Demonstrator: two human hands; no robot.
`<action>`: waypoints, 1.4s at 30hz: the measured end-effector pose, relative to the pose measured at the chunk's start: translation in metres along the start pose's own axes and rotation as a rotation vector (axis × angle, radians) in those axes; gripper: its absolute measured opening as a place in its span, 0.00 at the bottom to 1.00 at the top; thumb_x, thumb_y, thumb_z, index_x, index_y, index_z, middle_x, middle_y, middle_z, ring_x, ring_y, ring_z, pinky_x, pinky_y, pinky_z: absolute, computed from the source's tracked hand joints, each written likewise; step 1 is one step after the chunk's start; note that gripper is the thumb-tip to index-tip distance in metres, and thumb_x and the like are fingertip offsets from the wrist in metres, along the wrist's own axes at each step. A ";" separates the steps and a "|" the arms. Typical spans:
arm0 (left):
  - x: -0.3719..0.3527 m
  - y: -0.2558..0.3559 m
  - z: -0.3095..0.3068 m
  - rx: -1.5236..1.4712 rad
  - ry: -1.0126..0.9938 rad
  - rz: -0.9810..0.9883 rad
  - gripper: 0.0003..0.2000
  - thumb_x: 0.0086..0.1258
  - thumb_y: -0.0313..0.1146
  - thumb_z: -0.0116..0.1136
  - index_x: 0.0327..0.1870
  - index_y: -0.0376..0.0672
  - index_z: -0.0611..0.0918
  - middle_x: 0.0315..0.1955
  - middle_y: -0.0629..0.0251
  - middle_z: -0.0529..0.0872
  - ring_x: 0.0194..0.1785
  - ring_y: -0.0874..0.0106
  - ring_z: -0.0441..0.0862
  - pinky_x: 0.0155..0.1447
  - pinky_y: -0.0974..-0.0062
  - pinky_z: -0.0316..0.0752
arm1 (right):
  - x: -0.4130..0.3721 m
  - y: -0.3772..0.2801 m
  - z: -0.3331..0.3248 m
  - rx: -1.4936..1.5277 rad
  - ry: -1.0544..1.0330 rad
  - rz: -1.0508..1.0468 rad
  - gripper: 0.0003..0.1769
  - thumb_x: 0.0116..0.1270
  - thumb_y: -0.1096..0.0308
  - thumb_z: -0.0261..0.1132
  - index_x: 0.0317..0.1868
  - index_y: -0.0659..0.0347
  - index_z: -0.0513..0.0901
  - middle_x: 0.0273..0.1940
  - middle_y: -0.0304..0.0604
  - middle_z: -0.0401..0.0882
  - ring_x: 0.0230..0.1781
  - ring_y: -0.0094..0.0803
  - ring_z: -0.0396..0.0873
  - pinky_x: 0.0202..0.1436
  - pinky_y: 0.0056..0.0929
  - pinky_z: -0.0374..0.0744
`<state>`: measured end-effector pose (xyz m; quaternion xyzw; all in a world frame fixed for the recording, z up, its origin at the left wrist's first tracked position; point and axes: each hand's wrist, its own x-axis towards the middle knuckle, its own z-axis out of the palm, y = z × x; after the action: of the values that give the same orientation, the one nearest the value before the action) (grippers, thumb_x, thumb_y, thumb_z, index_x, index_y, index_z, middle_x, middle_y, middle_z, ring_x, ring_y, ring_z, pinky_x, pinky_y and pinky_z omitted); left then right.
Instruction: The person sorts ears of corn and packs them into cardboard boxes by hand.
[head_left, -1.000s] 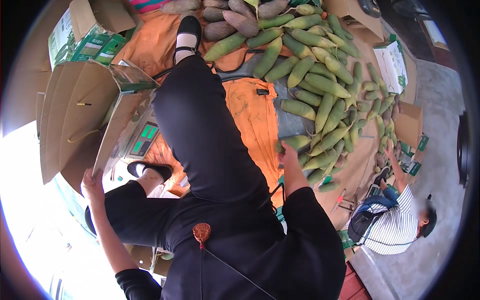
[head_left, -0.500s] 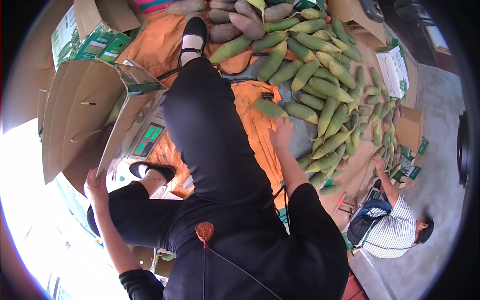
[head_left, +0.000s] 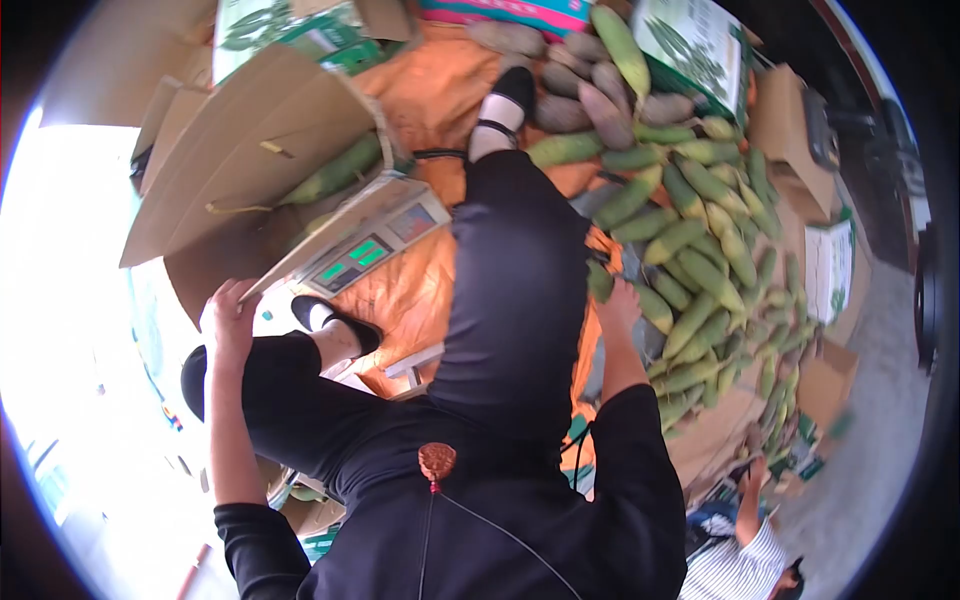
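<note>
My left hand (head_left: 230, 322) is closed on the near edge of an open cardboard box (head_left: 200, 220), its fingers curled over the rim. Inside that box lie green radishes (head_left: 335, 172), partly hidden by the walls. Beside the box stands a scale with lit green digits (head_left: 352, 262). On the other side of my leg, my right hand (head_left: 618, 305) grips a green radish (head_left: 600, 282), which stands end-on beside my knee; the fingers are partly hidden. Just past this hand begins a big heap of green radishes (head_left: 690, 260).
Dark purplish radishes (head_left: 562, 112) lie by my outstretched foot on an orange sheet (head_left: 420, 270). Printed cartons (head_left: 690, 50) and plain boxes (head_left: 800, 150) border the heap. A person in a striped shirt (head_left: 735, 570) works at the lower right.
My view has swung, so the heap and box sit differently in it. The radish by my right hand has turned from lying flat to end-on, now in my grasp. My left hand stays on the box edge.
</note>
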<state>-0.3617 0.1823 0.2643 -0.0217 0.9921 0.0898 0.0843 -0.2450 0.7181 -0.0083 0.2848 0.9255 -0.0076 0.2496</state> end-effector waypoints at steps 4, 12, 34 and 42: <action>-0.001 -0.002 -0.001 -0.024 -0.005 -0.002 0.07 0.58 0.28 0.60 0.37 0.45 0.85 0.29 0.61 0.82 0.39 0.59 0.80 0.45 0.64 0.74 | -0.001 -0.005 -0.003 -0.014 -0.024 0.028 0.32 0.52 0.54 0.71 0.55 0.51 0.70 0.53 0.42 0.72 0.58 0.44 0.70 0.54 0.48 0.75; -0.002 -0.015 0.005 -0.009 0.049 0.074 0.08 0.57 0.28 0.59 0.37 0.45 0.86 0.28 0.63 0.82 0.39 0.61 0.81 0.48 0.65 0.74 | 0.018 0.004 -0.086 0.343 0.235 -0.299 0.35 0.40 0.64 0.76 0.52 0.60 0.74 0.50 0.52 0.74 0.54 0.49 0.72 0.52 0.44 0.74; -0.003 -0.029 0.012 -0.011 0.035 0.084 0.07 0.58 0.31 0.57 0.36 0.49 0.85 0.29 0.65 0.81 0.40 0.64 0.81 0.46 0.65 0.73 | -0.169 -0.439 -0.316 -0.144 0.134 -1.411 0.22 0.48 0.73 0.64 0.47 0.61 0.79 0.47 0.46 0.78 0.52 0.42 0.75 0.51 0.37 0.78; -0.005 -0.029 0.011 -0.007 0.061 0.111 0.08 0.56 0.28 0.58 0.36 0.49 0.85 0.29 0.64 0.81 0.38 0.61 0.81 0.44 0.64 0.74 | -0.158 -0.485 -0.259 0.072 -0.028 -1.449 0.29 0.51 0.60 0.71 0.55 0.54 0.77 0.52 0.47 0.78 0.56 0.44 0.74 0.58 0.39 0.75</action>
<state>-0.3535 0.1560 0.2489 0.0303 0.9936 0.0974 0.0486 -0.5087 0.2695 0.2302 -0.3919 0.8778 -0.2051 0.1840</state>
